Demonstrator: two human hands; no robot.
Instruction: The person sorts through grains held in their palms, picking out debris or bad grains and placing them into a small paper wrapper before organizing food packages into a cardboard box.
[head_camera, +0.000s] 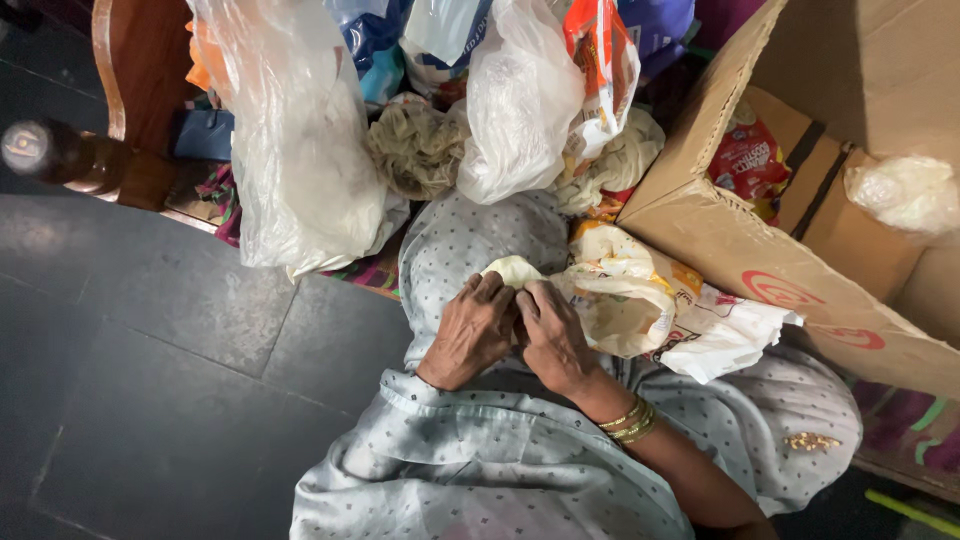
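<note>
We had a crumpled pale plastic bag (513, 270) pinched between both hands on our lap: the left hand (470, 330) closed its fingers over the near edge, and the right hand (553, 338), gold bangles (630, 422) at the wrist, gripped it from the other side. As far as we could judge, that one bag was only partly folded, a small wad showing above the knuckles. Just beside it lay a printed white-and-orange bag (640, 300), unfolded. Beyond our knees a heap of plastic bags (300, 150) stood unsorted, and an open cardboard box (760, 260) sat to the right.
</note>
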